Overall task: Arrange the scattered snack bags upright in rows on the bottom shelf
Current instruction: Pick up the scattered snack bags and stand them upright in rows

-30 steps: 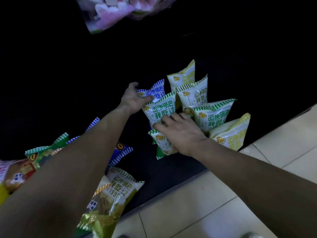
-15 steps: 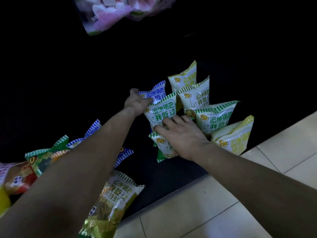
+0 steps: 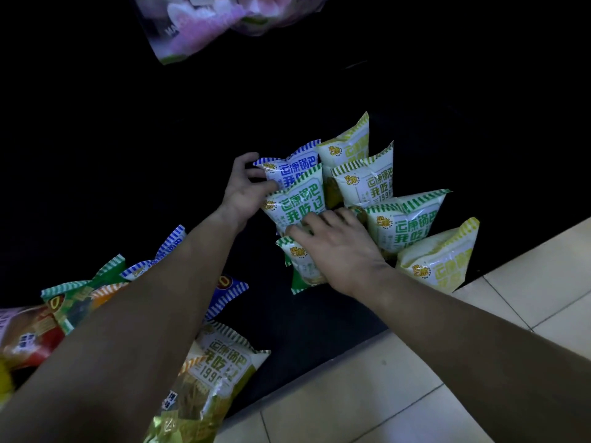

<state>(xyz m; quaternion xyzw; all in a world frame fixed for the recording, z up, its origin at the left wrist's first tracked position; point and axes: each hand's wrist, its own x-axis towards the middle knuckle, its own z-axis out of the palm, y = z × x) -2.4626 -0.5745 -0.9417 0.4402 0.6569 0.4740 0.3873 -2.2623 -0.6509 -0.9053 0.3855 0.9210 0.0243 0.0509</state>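
Hands | left hand [image 3: 245,194] grips blue bag [image 3: 295,167] edge | right hand [image 3: 340,251] flat on green bag [image 3: 302,270] | shelf [image 3: 319,330] lip near

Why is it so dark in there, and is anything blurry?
Head view: the shelf is nearly black beyond its front edge. Head view: the tiles catch most of the light. Head view: the pink bag at the top is smeared and soft.

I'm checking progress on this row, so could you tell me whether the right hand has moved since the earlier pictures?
No. The right hand still rests over the small front green-striped bag, in the same place relative to it.
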